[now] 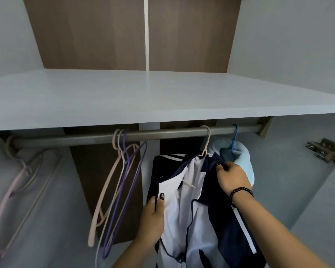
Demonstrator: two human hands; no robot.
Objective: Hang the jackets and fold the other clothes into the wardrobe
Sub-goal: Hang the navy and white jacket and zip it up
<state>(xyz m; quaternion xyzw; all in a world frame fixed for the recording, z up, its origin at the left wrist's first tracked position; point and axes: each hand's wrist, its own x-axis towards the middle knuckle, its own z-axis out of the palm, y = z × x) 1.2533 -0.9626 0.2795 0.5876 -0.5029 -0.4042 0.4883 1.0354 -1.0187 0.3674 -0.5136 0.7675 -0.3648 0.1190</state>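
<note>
A navy and white jacket (pixel 193 190) hangs on a beige hanger (pixel 207 144) hooked over the wardrobe rail (pixel 162 133). My left hand (pixel 153 215) grips the jacket's left front edge, thumb on the white lining. At the collar and shoulder on the right side, my right hand (pixel 233 178) pinches the navy fabric. Just to the right, a light blue garment (pixel 242 155) hangs on a blue hanger (pixel 235 136), partly hidden behind my right hand.
Several bare beige and purple hangers (pixel 120 182) hang at the rail's middle, and a pink one (pixel 17 180) at the far left. A white shelf (pixel 143 97) runs above the rail. A metal door hinge (pixel 325 149) sits on the right wall.
</note>
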